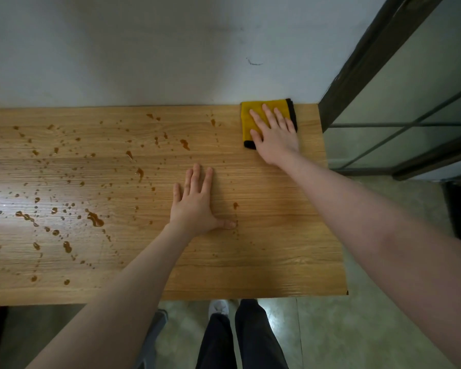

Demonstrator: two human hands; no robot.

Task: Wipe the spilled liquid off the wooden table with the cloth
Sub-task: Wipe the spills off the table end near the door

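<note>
A folded yellow cloth with a black edge lies at the far right corner of the wooden table. My right hand rests flat on top of the cloth, fingers spread, pressing it down. My left hand lies flat and open on the bare wood near the table's middle. Brown spilled liquid is scattered in drops and small puddles over the left and middle of the table, with a few drops between my hands and the wall.
A white wall runs along the table's far edge. A dark-framed glass door stands just right of the table. My legs and a shoe are below the near edge, on a greenish floor.
</note>
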